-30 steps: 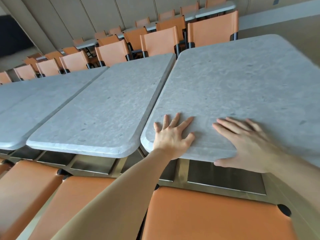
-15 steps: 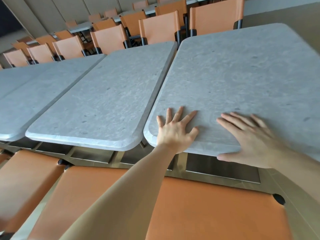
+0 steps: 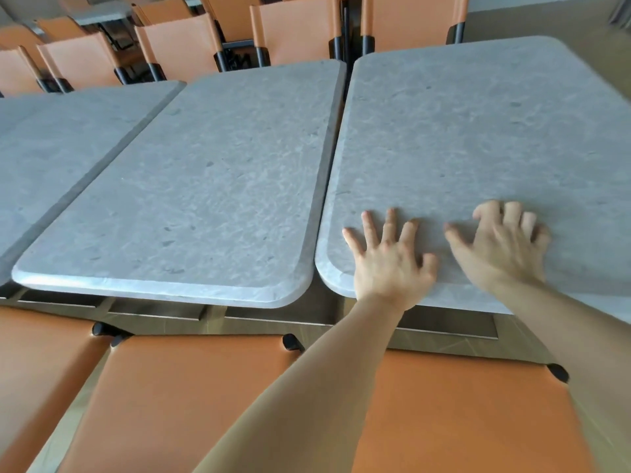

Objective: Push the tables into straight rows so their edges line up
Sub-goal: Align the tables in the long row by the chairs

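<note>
Three grey stone-look tables stand side by side. The right table [image 3: 478, 138] sits slightly farther from me than the middle table [image 3: 218, 186]; a narrow gap runs between them. A third table [image 3: 58, 145] lies to the left. My left hand [image 3: 389, 264] lies flat with spread fingers on the right table's near left corner. Beside it my right hand [image 3: 502, 247] rests on the same tabletop, fingers curled and blurred. Neither hand holds anything.
Orange chair seats [image 3: 191, 397] are tucked in along the near side under my arms. More orange chairs [image 3: 177, 46] line the far side, with another row of tables behind them. Bare floor [image 3: 553, 22] shows at the far right.
The view has swung right and down. The right table's near edge now sits closer to level with the middle table's. My right hand's fingers have curled; my left hand stays flat.
</note>
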Motion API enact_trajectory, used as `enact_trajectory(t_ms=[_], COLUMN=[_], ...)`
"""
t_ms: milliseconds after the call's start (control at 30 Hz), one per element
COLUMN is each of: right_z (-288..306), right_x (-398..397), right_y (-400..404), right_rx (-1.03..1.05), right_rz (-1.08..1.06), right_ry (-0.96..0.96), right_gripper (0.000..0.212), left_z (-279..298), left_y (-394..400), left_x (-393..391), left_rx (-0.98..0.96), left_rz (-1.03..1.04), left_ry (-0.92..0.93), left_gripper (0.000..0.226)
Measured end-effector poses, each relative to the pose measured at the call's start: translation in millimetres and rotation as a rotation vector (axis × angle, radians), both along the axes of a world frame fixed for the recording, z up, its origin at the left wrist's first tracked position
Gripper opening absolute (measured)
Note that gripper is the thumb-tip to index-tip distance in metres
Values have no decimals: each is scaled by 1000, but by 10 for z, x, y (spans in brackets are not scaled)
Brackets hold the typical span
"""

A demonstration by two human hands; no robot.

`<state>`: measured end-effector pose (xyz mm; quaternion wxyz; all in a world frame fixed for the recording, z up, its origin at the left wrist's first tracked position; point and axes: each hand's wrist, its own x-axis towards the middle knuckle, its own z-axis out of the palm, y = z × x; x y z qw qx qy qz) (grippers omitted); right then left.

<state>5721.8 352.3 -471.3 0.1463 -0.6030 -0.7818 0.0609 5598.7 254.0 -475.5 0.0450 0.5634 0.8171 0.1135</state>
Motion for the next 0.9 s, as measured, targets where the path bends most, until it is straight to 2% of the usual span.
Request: enact_trajectory(t_ms=[133, 300, 400, 467, 567, 633, 700, 767, 900], right_z=[55, 77, 86, 83, 66, 70, 56, 38, 57], right_x=[-14, -7, 1, 1, 4, 1, -1, 8, 11], right_y=[-43, -38, -25, -21, -32, -36, -36, -22, -16], right_rx=[-43, -33, -34, -28, -23, -21, -31, -26, -83], right_rz=[19, 18, 9, 12, 17, 16, 17, 24, 40], right_ry=[-13, -13, 4, 1, -1, 7, 7, -7, -56], right_gripper=[66, 65, 63, 62, 61, 61, 60, 59, 58], left_z=[-2, -36, -141, -180, -133, -53, -48, -72, -34], left_y=[-73, -392, -814, -991, -985, -908, -840, -749, -555], left_x=[-32, -131, -12, 134, 150, 24, -110, -257, -444], left_rx=[118, 400, 616, 686, 642, 504, 489, 542, 532], left_rz=[-36, 12, 110, 262, 745, 968, 972, 932, 823], left_ry=[-118, -551, -757, -862, -1049, -1370, -1621, -1715, -1924], left_gripper=[55, 41, 31, 30, 31, 48, 54, 51, 67])
